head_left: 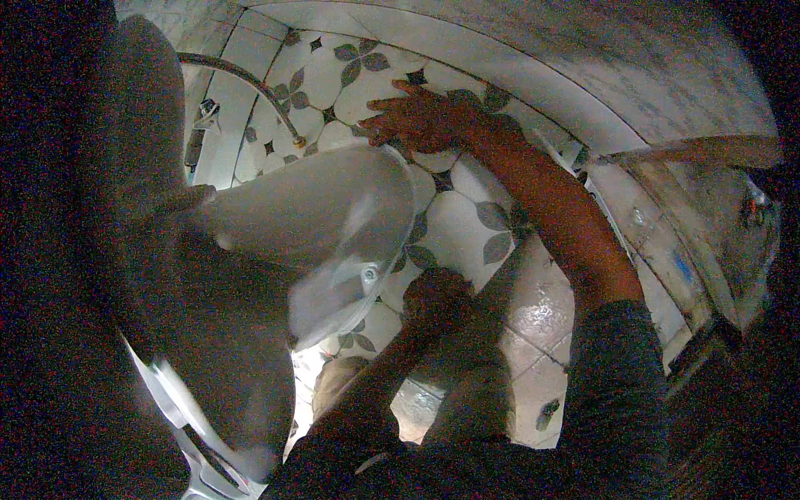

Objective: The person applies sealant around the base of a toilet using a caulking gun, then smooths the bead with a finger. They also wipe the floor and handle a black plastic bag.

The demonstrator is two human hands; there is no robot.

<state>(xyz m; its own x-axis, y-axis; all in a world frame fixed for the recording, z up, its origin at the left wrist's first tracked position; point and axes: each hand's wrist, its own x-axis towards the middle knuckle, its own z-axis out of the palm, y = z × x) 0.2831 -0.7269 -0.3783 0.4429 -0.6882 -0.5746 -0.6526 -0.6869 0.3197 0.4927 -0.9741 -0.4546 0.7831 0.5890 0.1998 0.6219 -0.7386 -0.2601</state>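
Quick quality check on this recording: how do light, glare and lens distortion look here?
Head view: dim and grainy, nearly black at the left and right edges; head view: glare on a plain floor tile; head view: left hand dark, its fingers hard to make out; head view: fisheye distortion bows the base of the wall.

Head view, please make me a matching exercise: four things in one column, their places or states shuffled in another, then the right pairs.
Things:
1. Right hand
2. Left hand
3. White ceramic fixture
4. Hose

Places or states:
A. Thin, curved, upper left
B. Below centre, in shadow
C. Bulky, bearing a small round fitting
D. Upper centre, spread open

Pairs: 1-D, 2-B, 3-C, 4-A
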